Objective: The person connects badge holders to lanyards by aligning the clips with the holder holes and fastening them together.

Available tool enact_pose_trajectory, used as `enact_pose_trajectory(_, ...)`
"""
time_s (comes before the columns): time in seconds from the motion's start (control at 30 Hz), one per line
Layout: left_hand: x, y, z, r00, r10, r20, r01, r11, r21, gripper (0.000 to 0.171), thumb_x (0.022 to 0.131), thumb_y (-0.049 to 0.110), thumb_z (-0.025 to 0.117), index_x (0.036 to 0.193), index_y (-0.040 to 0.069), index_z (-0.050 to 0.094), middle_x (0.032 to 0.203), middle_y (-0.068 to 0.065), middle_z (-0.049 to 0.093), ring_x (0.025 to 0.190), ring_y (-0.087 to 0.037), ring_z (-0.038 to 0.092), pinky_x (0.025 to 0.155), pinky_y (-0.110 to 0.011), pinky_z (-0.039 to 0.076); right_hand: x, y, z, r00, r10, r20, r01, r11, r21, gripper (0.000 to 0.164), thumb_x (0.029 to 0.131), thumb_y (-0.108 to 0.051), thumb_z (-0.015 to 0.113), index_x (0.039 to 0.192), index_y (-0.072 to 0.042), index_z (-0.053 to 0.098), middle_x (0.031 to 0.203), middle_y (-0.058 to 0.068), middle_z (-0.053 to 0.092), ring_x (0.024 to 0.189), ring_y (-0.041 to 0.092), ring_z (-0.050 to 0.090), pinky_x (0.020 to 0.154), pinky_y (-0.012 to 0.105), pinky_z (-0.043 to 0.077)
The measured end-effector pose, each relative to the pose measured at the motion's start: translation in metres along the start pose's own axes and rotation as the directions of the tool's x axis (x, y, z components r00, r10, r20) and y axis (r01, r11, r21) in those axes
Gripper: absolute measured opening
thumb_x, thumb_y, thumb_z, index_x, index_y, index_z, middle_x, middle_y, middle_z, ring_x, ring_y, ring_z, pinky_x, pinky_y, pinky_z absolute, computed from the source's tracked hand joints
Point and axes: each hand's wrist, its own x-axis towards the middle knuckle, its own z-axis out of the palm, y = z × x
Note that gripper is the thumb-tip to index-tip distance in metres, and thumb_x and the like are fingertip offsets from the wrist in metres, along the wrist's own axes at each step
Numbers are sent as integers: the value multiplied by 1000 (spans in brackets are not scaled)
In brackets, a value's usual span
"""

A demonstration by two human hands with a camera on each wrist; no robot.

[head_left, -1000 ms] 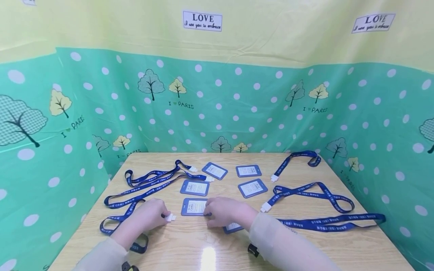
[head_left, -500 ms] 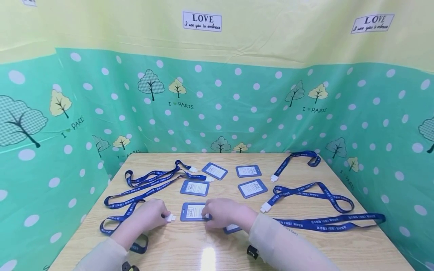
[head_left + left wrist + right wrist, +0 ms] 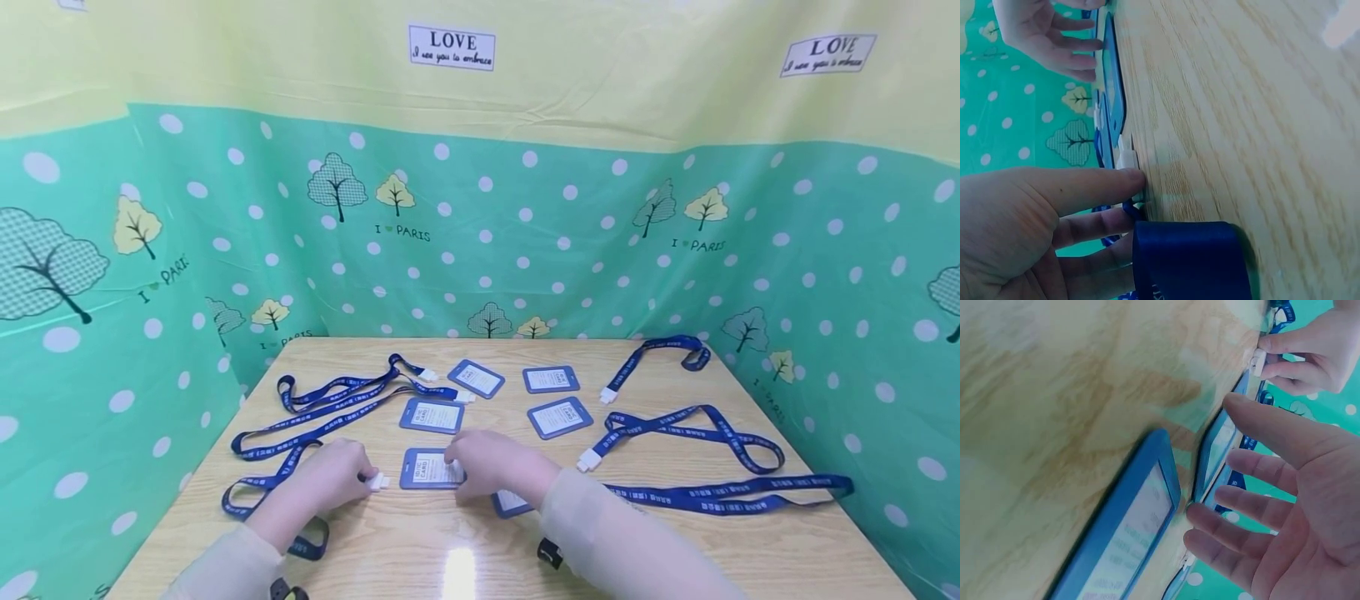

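In the head view my left hand (image 3: 333, 471) pinches the white plastic clip (image 3: 380, 482) of a blue lanyard (image 3: 281, 477) between thumb and fingers, low over the wood. The strap loops down beside that hand in the left wrist view, a broad blue fold (image 3: 1194, 256). Just right of the clip lies a blue-framed ID card holder (image 3: 429, 469), apart from it. My right hand (image 3: 491, 467) hovers at the holder's right end, fingers spread and holding nothing in the right wrist view. Beneath that wrist a second card holder (image 3: 512, 502) is partly hidden.
Several more card holders (image 3: 558, 417) lie across the middle and back of the table (image 3: 390, 550). Other blue lanyards rest at the left (image 3: 300, 417) and at the right (image 3: 705, 431). A patterned green cloth (image 3: 487, 250) stands behind the table.
The card holder between the hands has slid nearer to me. My right fingers have loosened from its right end and spread. My left hand has stayed on the clip.
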Motion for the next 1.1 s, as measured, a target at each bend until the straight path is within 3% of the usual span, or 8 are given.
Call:
enact_pose_trajectory(0.17,1,1,1,1000,-1,3,1,1000,0,23,81,18,86,103,13,81,103,-6,73,74,-13,57,68,-32,52,3,-3,4,1000,7,13,-6,998,-60,47,77,-31,89,119,-19,72,111,-4,68,100,12,64,93,30,54)
enact_pose_trajectory(0.33,2,1,0,1000,-2,8,2,1000,-12,23,81,17,85,103,12,80,103,-6,73,73,-13,56,66,-32,51,3,-5,5,999,25,23,-24,997,-76,52,79,-31,88,126,-18,70,115,-1,68,103,13,65,94,30,54)
enact_pose_trajectory(0.83,2,1,0,1000,5,14,-5,1000,-14,24,81,18,85,104,13,80,102,-5,73,70,-13,56,64,-31,51,9,2,10,999,35,-3,-35,997,-73,46,80,-29,87,123,-23,72,116,-4,70,107,14,64,95,29,53)
enact_pose_trajectory(1.1,4,-6,1,999,51,-1,-51,999,12,24,81,19,86,103,15,81,104,-6,75,83,-15,65,80,-41,59,12,4,10,1000,17,-14,-18,997,-77,43,81,-27,86,122,-22,73,118,-4,71,108,15,65,95,29,53)
